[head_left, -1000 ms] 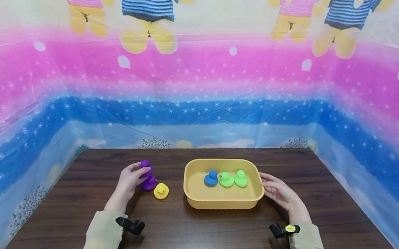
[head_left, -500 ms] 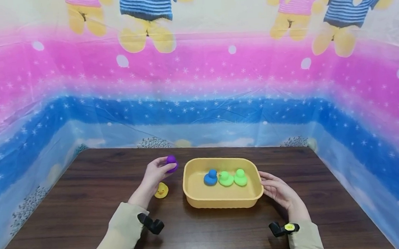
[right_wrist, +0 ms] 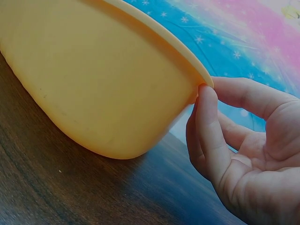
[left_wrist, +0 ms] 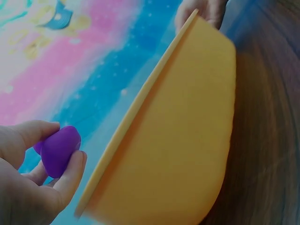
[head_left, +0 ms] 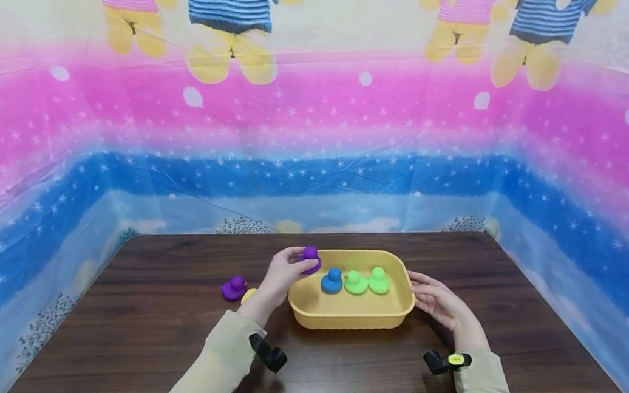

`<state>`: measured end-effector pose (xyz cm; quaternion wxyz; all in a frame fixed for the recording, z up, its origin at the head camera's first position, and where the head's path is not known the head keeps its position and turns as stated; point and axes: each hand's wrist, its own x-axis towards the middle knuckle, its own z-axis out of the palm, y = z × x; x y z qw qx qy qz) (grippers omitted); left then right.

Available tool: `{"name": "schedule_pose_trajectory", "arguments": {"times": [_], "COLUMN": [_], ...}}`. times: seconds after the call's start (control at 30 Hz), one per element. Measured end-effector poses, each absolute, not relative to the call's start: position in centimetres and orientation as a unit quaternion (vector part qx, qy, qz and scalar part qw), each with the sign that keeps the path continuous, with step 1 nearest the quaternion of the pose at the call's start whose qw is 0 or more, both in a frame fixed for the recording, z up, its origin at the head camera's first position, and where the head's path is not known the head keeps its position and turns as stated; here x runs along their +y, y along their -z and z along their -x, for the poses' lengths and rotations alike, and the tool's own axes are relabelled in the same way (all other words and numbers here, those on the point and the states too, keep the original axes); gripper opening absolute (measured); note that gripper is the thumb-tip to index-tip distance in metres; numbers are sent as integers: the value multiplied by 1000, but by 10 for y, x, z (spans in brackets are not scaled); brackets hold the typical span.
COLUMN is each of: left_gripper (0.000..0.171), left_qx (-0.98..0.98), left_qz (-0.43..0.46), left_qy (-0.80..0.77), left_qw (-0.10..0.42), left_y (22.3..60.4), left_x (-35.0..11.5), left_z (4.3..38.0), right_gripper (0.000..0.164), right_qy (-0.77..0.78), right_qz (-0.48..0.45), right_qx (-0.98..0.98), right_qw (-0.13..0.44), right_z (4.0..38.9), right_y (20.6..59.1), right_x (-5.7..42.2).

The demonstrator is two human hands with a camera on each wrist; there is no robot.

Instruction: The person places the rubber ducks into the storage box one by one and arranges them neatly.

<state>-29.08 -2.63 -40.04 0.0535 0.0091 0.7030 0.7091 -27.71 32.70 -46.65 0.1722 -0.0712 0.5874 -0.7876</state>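
Note:
My left hand [head_left: 286, 273] pinches a purple toy duck [head_left: 310, 254] between thumb and fingers, over the left rim of a yellow plastic basin [head_left: 351, 323]. In the left wrist view that purple duck [left_wrist: 60, 151] is above the level of the basin's rim. My right hand [head_left: 438, 300] holds the basin's right end, thumb and fingertips at the rim, as the right wrist view shows. Inside the basin a blue duck [head_left: 331, 282] and two green ducks [head_left: 356, 283] sit in a row. Left of the basin, a second purple duck [head_left: 234, 288] stands on the table.
A yellow duck [head_left: 248, 295] beside the second purple one is mostly hidden behind my left wrist. The dark wooden table [head_left: 354, 370] bears everything. A printed cloth [head_left: 309, 118] with bears and snowflakes surrounds its back and sides.
My left hand has lifted the purple duck from beside the other purple duck and carried it right to the basin's left rim. The right hand stays at the basin.

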Motion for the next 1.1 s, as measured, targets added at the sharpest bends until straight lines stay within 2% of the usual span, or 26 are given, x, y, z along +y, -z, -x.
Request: {"name": "schedule_pose_trajectory", "arguments": {"times": [0.27, 0.63, 0.9, 1.1], "left_gripper": [39, 43, 42, 46], "left_qx": [711, 721, 724, 742], "left_qz": [-47, -92, -117, -126], "left_qy": [-698, -679, -668, -641], "left_qw": [70, 104, 129, 149], "left_y": [405, 414, 417, 419], "left_x": [8, 45, 68, 80], "left_z": [286, 278, 273, 276], "right_gripper": [40, 56, 36, 36], "right_qy": [786, 782, 784, 782], "right_qz": [64, 79, 91, 83], "right_qx": [590, 594, 589, 594], "right_qw": [173, 172, 172, 171], "right_z": [276, 276, 276, 277], "right_y": [467, 464, 465, 464], "right_x": [327, 325, 327, 326]}}
